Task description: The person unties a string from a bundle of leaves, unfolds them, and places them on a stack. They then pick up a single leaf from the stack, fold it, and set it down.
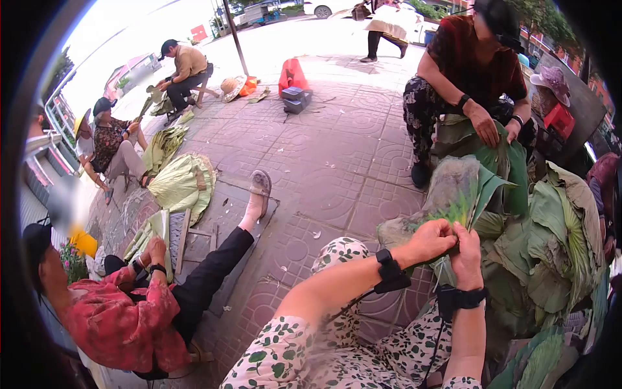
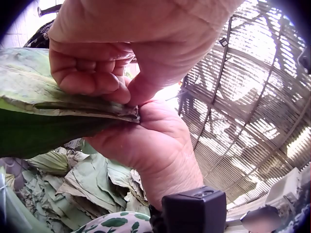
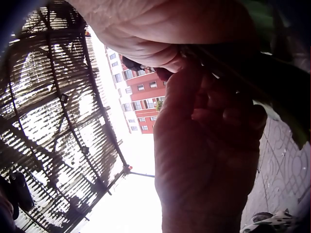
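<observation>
In the head view my left hand (image 1: 429, 242) and my right hand (image 1: 465, 256) meet at the gathered end of a folded lotus leaf (image 1: 487, 188), green inside and greyish outside. The left wrist view shows my left hand (image 2: 131, 48) with fingers curled, pinching the leaf's folded edge (image 2: 73, 108) from above. Under that edge my right hand (image 2: 150, 141) supports and grips the leaf near its stem end; its fingertips are hidden. In the shaded right wrist view both hands come together at the dark leaf (image 3: 257, 73).
A heap of large folded leaves (image 1: 551, 246) lies at my right. Opposite sits a person (image 1: 479, 84) handling leaves. On my left another person (image 1: 123, 318) sits with a leg stretched across the paving. Farther off are more seated people, leaf piles (image 1: 184, 185) and a red bag (image 1: 293, 74).
</observation>
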Motion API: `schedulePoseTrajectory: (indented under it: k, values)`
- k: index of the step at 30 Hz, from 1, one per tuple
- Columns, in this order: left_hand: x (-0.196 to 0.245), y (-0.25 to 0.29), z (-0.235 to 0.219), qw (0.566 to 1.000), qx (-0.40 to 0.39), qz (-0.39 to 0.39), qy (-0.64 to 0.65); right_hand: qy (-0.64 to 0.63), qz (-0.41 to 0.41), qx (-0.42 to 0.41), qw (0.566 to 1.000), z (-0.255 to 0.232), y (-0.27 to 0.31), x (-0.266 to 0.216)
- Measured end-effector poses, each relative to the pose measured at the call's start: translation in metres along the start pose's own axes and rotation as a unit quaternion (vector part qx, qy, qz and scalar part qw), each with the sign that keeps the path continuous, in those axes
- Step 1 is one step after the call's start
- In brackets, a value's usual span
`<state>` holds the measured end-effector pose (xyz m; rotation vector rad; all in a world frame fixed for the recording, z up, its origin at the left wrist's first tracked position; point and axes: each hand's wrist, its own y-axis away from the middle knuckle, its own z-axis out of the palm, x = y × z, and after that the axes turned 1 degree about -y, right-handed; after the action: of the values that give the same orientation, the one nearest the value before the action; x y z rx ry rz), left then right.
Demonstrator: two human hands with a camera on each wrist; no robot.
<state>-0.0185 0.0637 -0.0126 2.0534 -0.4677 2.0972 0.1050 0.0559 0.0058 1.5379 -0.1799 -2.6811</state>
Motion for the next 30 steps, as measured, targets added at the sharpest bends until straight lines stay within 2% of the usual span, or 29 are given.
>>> schedulePoseTrajectory:
  k: [1,3,6,16,18,30]
  values:
    - [0.007,0.003,-0.001,1.0,0.005,-0.012,-0.008,-0.001,0.004,-0.001,1.0,0.002,-0.001,0.0]
    - [0.018,0.008,-0.001,0.997,0.05,-0.002,-0.06,0.004,0.004,-0.012,1.0,0.001,-0.002,0.0]
    - [0.02,0.011,-0.003,0.992,0.099,0.026,-0.069,0.0,0.013,-0.034,0.999,-0.001,-0.011,0.005]
    - [0.022,0.016,-0.014,0.983,0.177,0.003,-0.05,0.009,0.042,-0.099,0.994,0.013,-0.032,0.019]
    - [0.019,0.015,-0.018,0.975,0.202,0.009,-0.093,0.003,0.047,-0.111,0.993,0.018,-0.034,0.022]
    - [0.016,0.016,-0.023,0.967,0.224,0.006,-0.124,0.003,0.043,-0.118,0.992,0.023,-0.038,0.03]
